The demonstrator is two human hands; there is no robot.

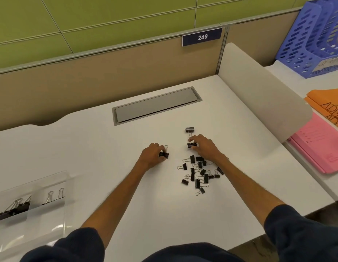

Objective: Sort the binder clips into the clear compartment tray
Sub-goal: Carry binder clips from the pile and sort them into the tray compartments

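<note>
Black binder clips (199,172) lie in a loose pile on the white desk (88,148), right of the frame's centre and a little below it. The right hand (204,146) reaches in over the upper end of this pile. Its thumb and forefinger are curled inward and pinch one clip (191,145) by its black body, with the wire handles pointing up the frame. Just above that hand a lone clip (189,129) sits on the desk, apart from the fingers.

The left hand (152,156), at the centre of the frame, has its fingers curled round a second clip (163,154). It grips the black body, and one silver wire loop sticks up past the knuckles. The two hands are near each other without touching. Both forearms run down to dark blue sleeves (306,233) at the bottom edge.

The clear compartment tray (51,178) sits at the lower left of the frame, well apart from both hands and from the pile. Its leftmost visible compartment holds a row of clips (13,209) packed side by side. The compartment beside it holds two clips (54,196) with their handles upright.

A grey cable cover (156,105) is set into the desk above the hands. A pale divider (259,91) rises at the right, with a pink folder (319,144), orange folders (327,101) and a blue file rack (314,35) beyond it. A sign (202,37) reading 249 hangs on the partition at the top.
</note>
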